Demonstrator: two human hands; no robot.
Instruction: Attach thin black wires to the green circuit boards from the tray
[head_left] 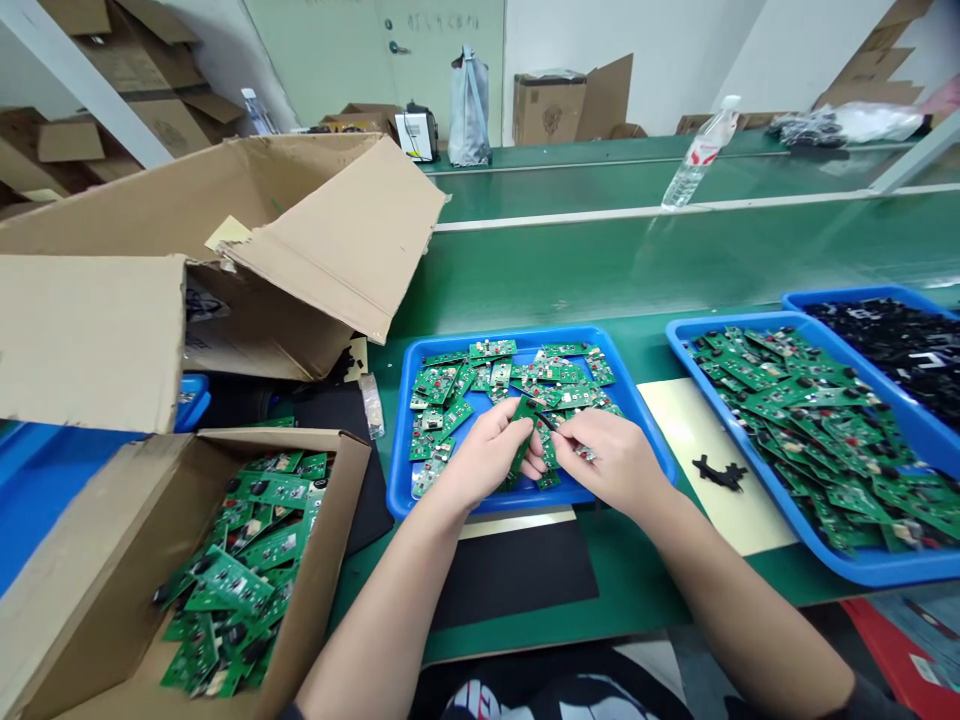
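Observation:
My left hand (487, 450) is closed on a small green circuit board (523, 412), held over the near part of a blue tray (420, 495). My right hand (604, 455) is closed beside it, pinching a small dark part (547, 421) against that board. The two hands touch at the fingertips. Several more green circuit boards (450, 395) lie scattered in the tray behind my hands.
A cardboard box (97, 590) of green boards sits at the near left, a large open carton (247, 250) behind it. At right, a blue tray (862, 565) is heaped with boards and another (892, 295) holds black parts. A black piece (718, 472) lies on a yellow sheet. A water bottle (701, 152) stands on the belt.

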